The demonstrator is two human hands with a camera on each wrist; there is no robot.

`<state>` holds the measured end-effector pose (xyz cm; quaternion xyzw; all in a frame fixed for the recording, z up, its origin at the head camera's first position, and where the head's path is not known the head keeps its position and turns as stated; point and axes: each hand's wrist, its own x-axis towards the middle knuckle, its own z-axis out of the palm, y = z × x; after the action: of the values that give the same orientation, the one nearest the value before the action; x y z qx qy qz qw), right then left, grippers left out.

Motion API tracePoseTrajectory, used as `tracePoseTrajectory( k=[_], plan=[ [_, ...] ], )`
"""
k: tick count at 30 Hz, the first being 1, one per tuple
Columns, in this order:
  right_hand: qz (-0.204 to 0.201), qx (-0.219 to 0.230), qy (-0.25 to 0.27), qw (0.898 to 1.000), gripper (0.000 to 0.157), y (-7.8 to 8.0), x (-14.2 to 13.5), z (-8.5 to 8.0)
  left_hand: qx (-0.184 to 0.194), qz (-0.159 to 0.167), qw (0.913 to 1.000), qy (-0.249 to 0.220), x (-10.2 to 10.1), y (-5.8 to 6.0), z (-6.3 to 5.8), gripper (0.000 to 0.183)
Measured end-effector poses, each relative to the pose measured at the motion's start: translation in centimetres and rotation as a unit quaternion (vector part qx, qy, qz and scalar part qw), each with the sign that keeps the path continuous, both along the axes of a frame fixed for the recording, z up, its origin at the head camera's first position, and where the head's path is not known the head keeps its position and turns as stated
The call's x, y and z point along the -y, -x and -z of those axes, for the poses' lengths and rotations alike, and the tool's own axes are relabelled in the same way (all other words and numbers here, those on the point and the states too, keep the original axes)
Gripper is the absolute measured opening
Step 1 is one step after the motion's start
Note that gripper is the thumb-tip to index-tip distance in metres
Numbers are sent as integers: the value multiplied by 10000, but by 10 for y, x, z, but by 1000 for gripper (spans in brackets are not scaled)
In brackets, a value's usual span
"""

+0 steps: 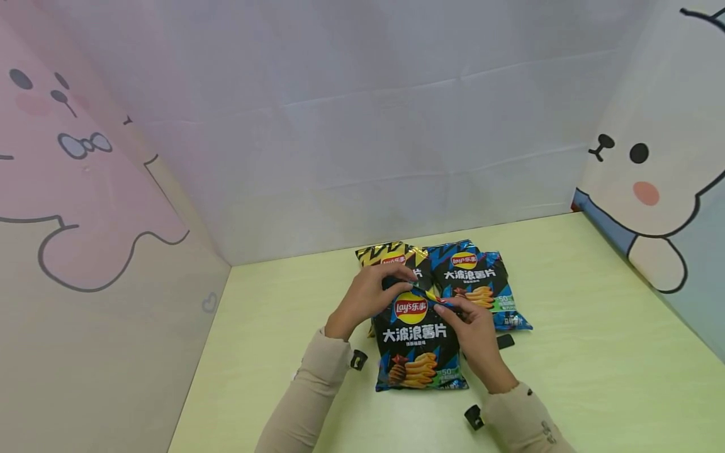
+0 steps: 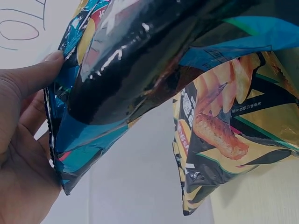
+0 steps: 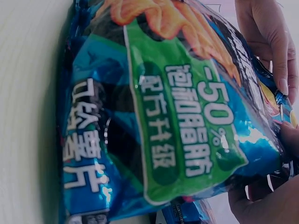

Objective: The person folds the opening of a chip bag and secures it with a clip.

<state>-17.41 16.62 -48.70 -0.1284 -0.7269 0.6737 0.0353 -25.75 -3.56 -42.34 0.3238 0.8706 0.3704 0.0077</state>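
Observation:
Both hands hold a blue-and-black Lay's potato chip bag (image 1: 416,352) by its top edge, its printed front facing up. My left hand (image 1: 368,294) pinches the top left of that edge between thumb and fingers; in the left wrist view the thumb (image 2: 42,74) presses on the bag's shiny rim. At the top right, my right hand (image 1: 477,333) pinches the same edge, which looks folded or bent over. Behind lie a yellow-and-black chip bag (image 1: 386,251), partly hidden by the left hand and front bag, and a second blue chip bag (image 1: 484,283) on the right.
The bags are on a pale yellow-green table (image 1: 272,327). Small black objects sit near the left sleeve (image 1: 359,360) and right sleeve (image 1: 474,417); a flat dark piece (image 1: 505,341) shows beside the right hand. A pale back wall (image 1: 362,138) and cartoon-printed side panels enclose the table.

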Motion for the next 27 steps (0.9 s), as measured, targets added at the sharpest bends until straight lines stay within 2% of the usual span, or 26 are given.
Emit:
tracePoseTrajectory(
  k=[9, 21, 24, 27],
  plan=[
    [37, -55, -93, 9999, 28, 0, 3, 2, 272, -181, 9995, 30, 4, -1, 0, 20],
    [-79, 42, 66, 9999, 34, -2, 0, 5, 235, -190, 9995, 97, 4, -1, 0, 18],
    [-89, -9, 60, 9999, 32, -2, 0, 4, 135, -138, 9998, 76, 5, -2, -1, 22],
    [-88, -42, 38, 9999, 31, -3, -1, 4, -152, -168, 9997, -59, 11, -3, -2, 29]
  ],
)
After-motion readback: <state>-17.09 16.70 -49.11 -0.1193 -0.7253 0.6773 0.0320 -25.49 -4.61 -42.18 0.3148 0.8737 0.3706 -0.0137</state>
